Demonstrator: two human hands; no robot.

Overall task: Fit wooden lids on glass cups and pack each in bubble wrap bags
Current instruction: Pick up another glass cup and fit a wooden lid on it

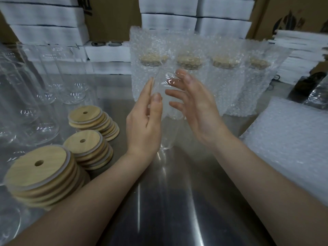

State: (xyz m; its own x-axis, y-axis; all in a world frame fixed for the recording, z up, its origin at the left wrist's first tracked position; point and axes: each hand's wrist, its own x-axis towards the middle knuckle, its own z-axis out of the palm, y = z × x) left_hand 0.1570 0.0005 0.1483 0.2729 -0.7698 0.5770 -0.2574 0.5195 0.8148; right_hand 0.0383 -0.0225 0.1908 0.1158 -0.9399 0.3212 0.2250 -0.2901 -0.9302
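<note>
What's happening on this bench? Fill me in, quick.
A person is packing glass cups. Both hands, left hand and right hand, are open around a bare glass cup standing on the steel table. Four bagged cups with lids stand behind it. Stacks of wooden lids wait at left, bubble wrap bags at right.

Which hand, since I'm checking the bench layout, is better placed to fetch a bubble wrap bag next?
Right. The right hand is open and apparently empty, and the bubble wrap bags lie stacked on its side; the lid stacks flank the left hand.
</note>
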